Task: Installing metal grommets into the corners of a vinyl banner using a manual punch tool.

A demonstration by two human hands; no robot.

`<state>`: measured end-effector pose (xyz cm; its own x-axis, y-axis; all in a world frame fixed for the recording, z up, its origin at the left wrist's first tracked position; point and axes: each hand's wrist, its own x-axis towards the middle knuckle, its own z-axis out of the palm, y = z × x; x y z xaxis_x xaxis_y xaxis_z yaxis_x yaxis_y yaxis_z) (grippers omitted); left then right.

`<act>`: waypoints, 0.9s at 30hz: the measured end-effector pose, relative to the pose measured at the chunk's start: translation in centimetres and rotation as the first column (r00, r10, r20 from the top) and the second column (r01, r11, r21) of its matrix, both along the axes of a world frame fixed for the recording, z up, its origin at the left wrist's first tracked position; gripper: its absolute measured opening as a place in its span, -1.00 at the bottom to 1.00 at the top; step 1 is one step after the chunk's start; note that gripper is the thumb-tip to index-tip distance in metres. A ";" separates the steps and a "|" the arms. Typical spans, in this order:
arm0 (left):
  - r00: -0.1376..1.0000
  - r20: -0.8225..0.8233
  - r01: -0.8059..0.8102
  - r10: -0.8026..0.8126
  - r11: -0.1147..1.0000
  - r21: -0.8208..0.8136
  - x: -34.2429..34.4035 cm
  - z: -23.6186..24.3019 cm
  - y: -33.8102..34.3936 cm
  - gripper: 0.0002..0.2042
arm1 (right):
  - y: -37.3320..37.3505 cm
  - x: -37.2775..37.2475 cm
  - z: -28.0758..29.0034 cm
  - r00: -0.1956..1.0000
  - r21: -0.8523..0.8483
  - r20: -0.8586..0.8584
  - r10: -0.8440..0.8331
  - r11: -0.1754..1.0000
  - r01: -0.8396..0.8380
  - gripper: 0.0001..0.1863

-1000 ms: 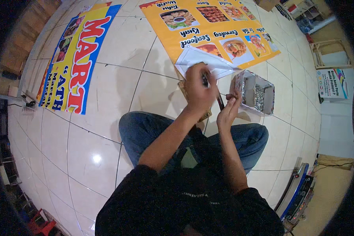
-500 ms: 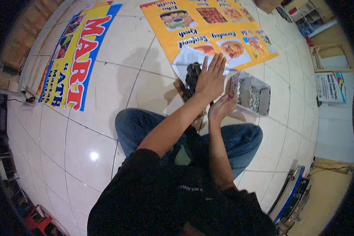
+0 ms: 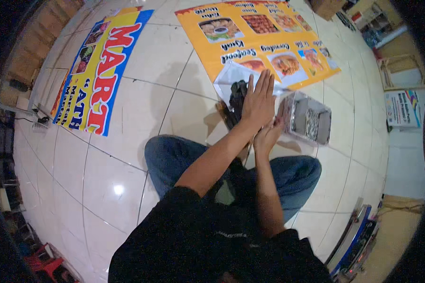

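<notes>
My left hand [image 3: 259, 104] lies with fingers stretched out over the turned-up white corner [image 3: 238, 74] of a yellow banner [image 3: 205, 35] with food pictures. Just left of that hand stands a black metal tool [image 3: 237, 96], apparently a hand press, on a wooden base [image 3: 225, 114]; the left hand and forearm hide part of it. My right hand [image 3: 268, 136] is below the left one, fingers extended towards a box; their tips are blurred and partly hidden. Small silvery metal pieces [image 3: 312, 121] fill part of this open box [image 3: 329, 123].
A blue and yellow banner [image 3: 109, 73] lies on the tiled floor [image 3: 111, 174] to the left. My bent knees [image 3: 163, 153] frame the work spot. A blue-edged device [image 3: 352, 236] is at lower right, a red stool [image 3: 47, 264] at lower left.
The whole view has shifted slightly, moving the scene down and right. Both hands stay at about the same place by the black tool and the box.
</notes>
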<state>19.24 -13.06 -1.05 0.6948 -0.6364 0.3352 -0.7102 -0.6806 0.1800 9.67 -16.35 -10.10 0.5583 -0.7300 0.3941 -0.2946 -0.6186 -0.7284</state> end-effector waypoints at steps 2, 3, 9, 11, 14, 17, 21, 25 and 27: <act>0.999 0.038 -0.002 0.004 0.999 -0.034 -0.1 0.2 0.0 -0.36 | 0.1 -0.4 -1.3 0.999 0.061 -0.047 0.025 0.998 -0.022 -0.63; 1.000 0.028 -0.003 0.005 0.998 -0.069 -0.1 0.2 -0.1 -0.36 | -0.3 -0.7 -0.7 0.999 -0.040 -0.037 -0.028 0.999 0.026 -0.64; 0.977 -0.164 0.002 -0.136 0.778 -0.629 2.3 -2.9 2.8 -0.53 | -0.4 -0.9 8.4 0.960 0.276 -0.109 0.258 0.936 -0.220 -0.75; 0.947 -0.316 -0.219 -0.051 0.616 -0.757 4.4 -5.9 6.1 -0.63 | -2.0 -1.1 10.7 0.891 0.376 -0.148 0.430 0.857 -0.352 -0.74; 0.805 -0.575 -0.511 0.145 0.663 -0.547 6.6 -11.9 12.0 -0.77 | -5.2 -0.9 11.5 0.815 0.687 0.100 0.570 0.553 -0.471 -0.73; 0.620 -0.750 -0.654 0.230 0.679 -0.333 7.5 -17.6 15.0 -0.78 | -6.2 1.5 8.7 0.725 0.731 0.581 0.370 0.156 -0.665 -0.68; 0.564 -0.826 -0.703 -0.013 0.518 -0.488 8.4 -21.8 14.2 -0.79 | -1.6 6.3 0.9 0.737 0.527 -0.001 0.676 0.627 -0.574 -0.43; 0.594 -0.796 -0.684 0.118 0.595 -0.422 8.6 -22.2 13.4 -0.80 | -2.4 7.0 -1.9 0.653 0.596 -0.084 0.753 0.563 -0.573 -0.45; 0.606 -0.788 -0.675 0.110 0.595 -0.436 8.4 -21.5 13.8 -0.81 | -4.9 5.8 -0.7 0.449 0.636 -0.113 0.886 0.412 -0.653 -0.37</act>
